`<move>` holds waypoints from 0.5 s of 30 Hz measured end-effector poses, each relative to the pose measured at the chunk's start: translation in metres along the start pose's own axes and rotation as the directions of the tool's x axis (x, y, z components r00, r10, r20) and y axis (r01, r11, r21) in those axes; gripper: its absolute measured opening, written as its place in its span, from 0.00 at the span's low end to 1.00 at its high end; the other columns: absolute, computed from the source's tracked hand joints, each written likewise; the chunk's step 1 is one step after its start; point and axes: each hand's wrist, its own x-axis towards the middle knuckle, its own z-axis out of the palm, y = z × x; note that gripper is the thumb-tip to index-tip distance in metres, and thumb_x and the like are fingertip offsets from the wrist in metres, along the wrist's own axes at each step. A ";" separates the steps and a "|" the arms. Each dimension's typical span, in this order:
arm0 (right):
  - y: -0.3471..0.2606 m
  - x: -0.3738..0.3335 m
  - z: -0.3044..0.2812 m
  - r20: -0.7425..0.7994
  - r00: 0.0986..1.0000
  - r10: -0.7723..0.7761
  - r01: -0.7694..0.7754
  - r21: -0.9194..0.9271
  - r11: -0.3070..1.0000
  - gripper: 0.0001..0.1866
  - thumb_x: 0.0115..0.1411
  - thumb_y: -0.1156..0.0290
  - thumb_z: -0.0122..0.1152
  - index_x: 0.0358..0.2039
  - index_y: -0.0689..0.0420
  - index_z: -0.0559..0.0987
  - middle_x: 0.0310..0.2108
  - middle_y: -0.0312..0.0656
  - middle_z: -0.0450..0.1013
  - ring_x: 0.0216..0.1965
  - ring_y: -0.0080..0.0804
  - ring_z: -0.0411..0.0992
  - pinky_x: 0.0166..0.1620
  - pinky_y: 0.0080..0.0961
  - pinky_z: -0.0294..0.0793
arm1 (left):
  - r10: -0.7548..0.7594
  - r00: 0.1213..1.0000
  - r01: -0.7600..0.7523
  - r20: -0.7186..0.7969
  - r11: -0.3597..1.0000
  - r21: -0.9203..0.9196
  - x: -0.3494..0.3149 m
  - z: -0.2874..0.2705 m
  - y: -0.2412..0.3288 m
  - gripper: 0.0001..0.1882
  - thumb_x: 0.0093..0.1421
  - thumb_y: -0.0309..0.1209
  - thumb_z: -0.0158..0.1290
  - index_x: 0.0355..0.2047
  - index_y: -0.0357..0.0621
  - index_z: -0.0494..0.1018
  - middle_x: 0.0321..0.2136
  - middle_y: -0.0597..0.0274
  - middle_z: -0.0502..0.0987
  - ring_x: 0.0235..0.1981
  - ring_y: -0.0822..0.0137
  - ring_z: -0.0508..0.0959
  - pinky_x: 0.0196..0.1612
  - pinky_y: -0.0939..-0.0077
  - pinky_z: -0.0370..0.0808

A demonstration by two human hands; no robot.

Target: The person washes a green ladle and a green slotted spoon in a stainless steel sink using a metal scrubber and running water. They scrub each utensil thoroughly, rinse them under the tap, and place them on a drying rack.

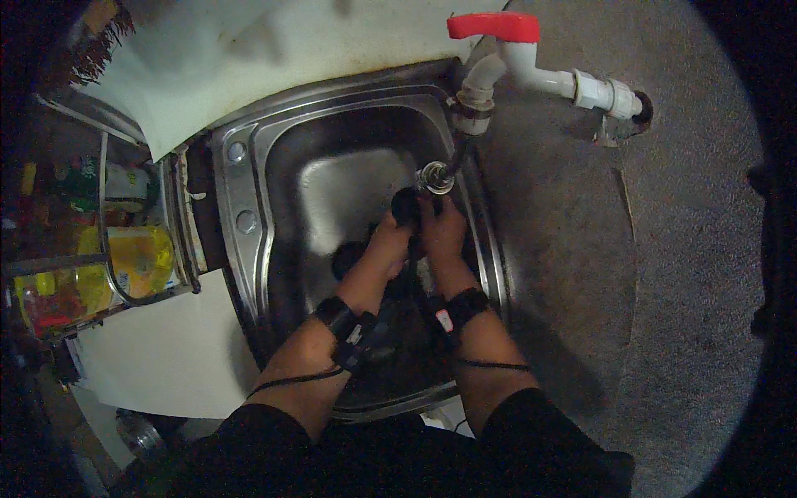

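Observation:
Both of my hands are together over the steel sink (266,187), toward its right side. My left hand (390,243) is closed, with its fingers partly hidden, against a small dark round object (405,205). Beside it, my right hand (443,227) is closed against the same dark object, just below the round metal spout end (435,176). What kind of thing it is I cannot make out in the dim light. A second dark shape (347,259) shows in the basin left of my left wrist.
A white pipe tap (519,62) with a red lever handle (494,27) comes from the grey wall (573,224) at the right. On the left, a metal rack (104,191) holds yellow bottles (141,259). A white board (166,349) lies left of the sink.

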 end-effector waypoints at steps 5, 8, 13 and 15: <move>0.016 0.006 0.003 0.158 0.982 0.101 -0.060 -0.247 0.967 0.15 0.53 0.62 0.49 0.37 0.57 0.72 0.28 0.55 0.71 0.33 0.53 0.68 0.35 0.36 0.67 | 0.195 0.958 -0.038 -0.208 0.809 0.586 0.008 -0.009 0.011 0.20 0.54 0.34 0.47 0.46 0.43 0.61 0.35 0.54 0.71 0.31 0.61 0.73 0.30 0.66 0.71; 0.019 0.004 0.010 0.118 0.991 0.065 -0.039 -0.208 0.977 0.15 0.52 0.62 0.52 0.37 0.57 0.72 0.27 0.54 0.71 0.33 0.51 0.69 0.35 0.36 0.68 | 0.290 0.935 -0.066 -0.205 0.708 0.703 0.017 -0.008 0.015 0.18 0.55 0.35 0.46 0.45 0.43 0.62 0.32 0.56 0.72 0.28 0.64 0.73 0.25 0.70 0.71; 0.009 0.005 -0.001 0.065 0.983 -0.172 0.175 -0.050 0.983 0.15 0.50 0.62 0.55 0.35 0.58 0.73 0.26 0.53 0.72 0.32 0.49 0.71 0.34 0.36 0.68 | -0.035 0.998 0.046 -0.043 0.960 0.275 -0.010 0.002 0.014 0.15 0.57 0.35 0.43 0.43 0.41 0.62 0.29 0.57 0.72 0.24 0.70 0.71 0.22 0.74 0.68; 0.002 0.010 -0.010 0.176 0.980 -0.098 0.124 -0.146 0.981 0.15 0.50 0.60 0.55 0.33 0.58 0.74 0.27 0.53 0.72 0.32 0.48 0.71 0.33 0.36 0.68 | -0.035 0.998 0.027 0.057 0.989 0.148 -0.017 0.004 0.014 0.13 0.58 0.35 0.41 0.40 0.41 0.63 0.28 0.58 0.72 0.22 0.71 0.69 0.20 0.75 0.67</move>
